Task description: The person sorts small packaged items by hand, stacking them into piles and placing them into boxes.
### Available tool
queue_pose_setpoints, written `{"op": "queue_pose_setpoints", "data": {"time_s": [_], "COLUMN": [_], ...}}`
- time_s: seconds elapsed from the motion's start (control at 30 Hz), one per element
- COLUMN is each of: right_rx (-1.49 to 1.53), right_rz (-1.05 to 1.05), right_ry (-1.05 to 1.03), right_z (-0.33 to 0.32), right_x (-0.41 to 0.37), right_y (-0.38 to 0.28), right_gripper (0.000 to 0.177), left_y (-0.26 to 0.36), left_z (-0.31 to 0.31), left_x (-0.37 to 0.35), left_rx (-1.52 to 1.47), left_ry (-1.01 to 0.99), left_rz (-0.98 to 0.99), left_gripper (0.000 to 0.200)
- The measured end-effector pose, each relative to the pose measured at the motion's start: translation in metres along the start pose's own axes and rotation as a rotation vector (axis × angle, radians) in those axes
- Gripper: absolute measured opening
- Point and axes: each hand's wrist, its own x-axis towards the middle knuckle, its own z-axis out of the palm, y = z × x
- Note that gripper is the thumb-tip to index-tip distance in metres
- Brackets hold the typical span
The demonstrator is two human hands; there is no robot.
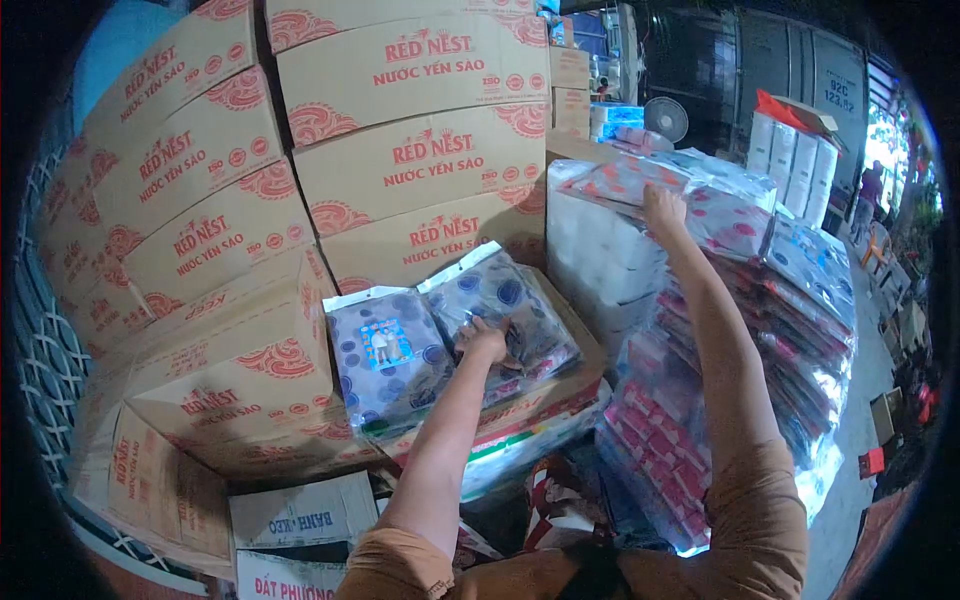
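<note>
My left hand lies on a clear plastic package of grey fabric with dark blue round patterns, its fingers partly spread over the wrapping. Beside it on the left is a similar package with blue circles and a photo label. Both rest on a cardboard carton. Farther out, my right hand is closed at the edge of a plastic-wrapped package with an orange-red pattern, on top of a tall pile. Next to it lies a package with pink-purple dots.
Red Nest cartons are stacked high at the left and back. A tall pile of plastic-wrapped packages stands at the right. Behind are white wrapped rolls and a fan. An open carton sits lower left. A person is far right.
</note>
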Motion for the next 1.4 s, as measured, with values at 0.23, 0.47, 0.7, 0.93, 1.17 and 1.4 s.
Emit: {"op": "queue_pose_setpoints", "data": {"time_s": [0.23,0.47,0.7,0.93,1.17,1.4], "right_rx": [0.23,0.667,0.86,0.887,0.916,0.579], "right_rz": [-0.107,-0.465,-0.617,-0.654,-0.476,-0.425], "right_ry": [0.436,0.785,0.465,0.36,-0.025,0.295], "right_z": [-0.025,-0.008,0.067,0.093,0.117,0.101], "right_x": [-0.033,-0.149,-0.219,-0.198,-0.19,-0.162], "right_y": [-0.008,-0.052,-0.087,-0.109,-0.112,-0.165], "right_gripper": [0.016,0.021,0.026,0.021,0.01,0.025], "left_y": [-0.003,-0.028,-0.057,-0.063,-0.05,-0.027], "left_z": [0.011,0.02,-0.02,0.002,0.007,-0.022], "left_x": [0.007,0.031,-0.027,0.003,-0.016,0.035], "left_rx": [0.113,0.174,-1.877,-1.29,-0.414,-0.055], "left_ry": [0.032,0.36,0.0,0.708,0.671,0.462], "left_rz": [0.059,0.178,0.359,0.477,0.159,0.145], "left_gripper": [0.101,0.092,0.067,0.054,0.061,0.087]}}
